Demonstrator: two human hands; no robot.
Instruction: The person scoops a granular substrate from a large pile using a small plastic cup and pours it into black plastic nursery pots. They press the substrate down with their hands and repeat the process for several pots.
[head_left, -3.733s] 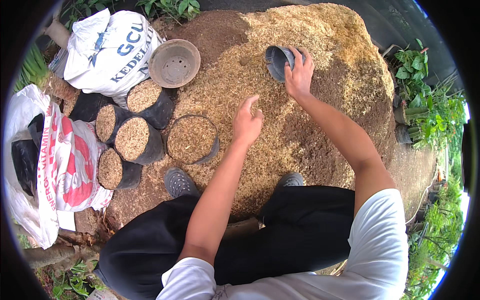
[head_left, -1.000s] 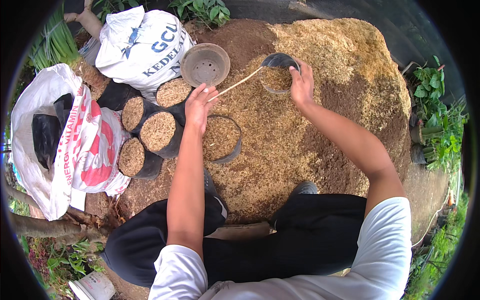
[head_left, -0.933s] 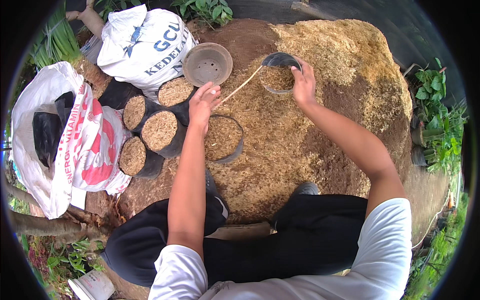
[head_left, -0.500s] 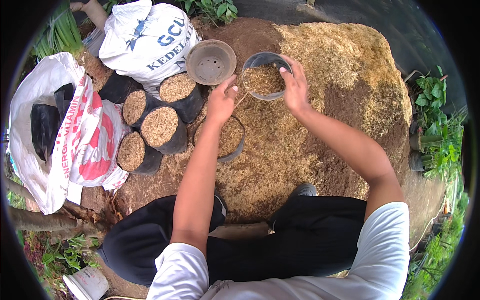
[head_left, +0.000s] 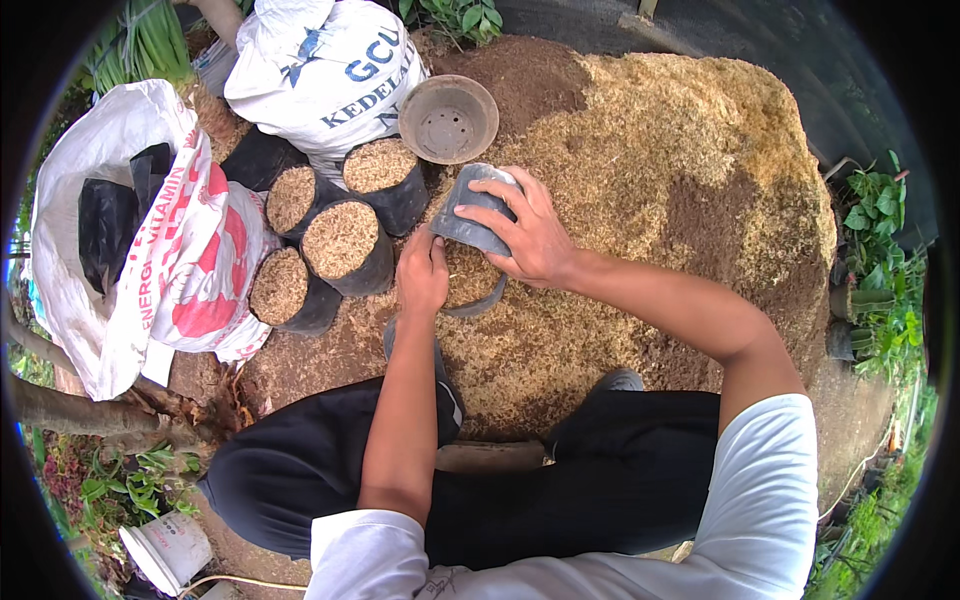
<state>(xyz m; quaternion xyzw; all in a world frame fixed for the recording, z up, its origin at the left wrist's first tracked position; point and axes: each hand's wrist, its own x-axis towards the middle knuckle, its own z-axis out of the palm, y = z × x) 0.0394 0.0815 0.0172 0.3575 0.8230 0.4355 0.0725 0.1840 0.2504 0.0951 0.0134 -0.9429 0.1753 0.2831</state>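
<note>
My right hand (head_left: 530,228) is wrapped over a grey plastic pot (head_left: 470,225), which is tipped with its mouth turned down and to the left. Below it stands a black planter bag (head_left: 480,302); my hands, the left forearm and the pot cover much of it. At the bag's left side my left hand (head_left: 423,272) is closed, its fingers pinching at the rim. Three nearby black planter bags, a front one (head_left: 345,250), a rear one (head_left: 385,175) and a lower one (head_left: 285,290), are filled with light brown shavings, as is a further small one (head_left: 291,198).
A broad mound of shavings and dark soil (head_left: 650,220) spreads to the right. An empty brown pot (head_left: 449,120) with drain holes sits behind my hands. White sacks (head_left: 325,85) stand at the back left, one open sack (head_left: 110,230) holding black bags. A white bucket (head_left: 170,550) lies lower left.
My right hand has brought the pot left and nearer, turning it from mouth-up with shavings inside to tipped over the planter bag. My left hand has come down to the bag's rim.
</note>
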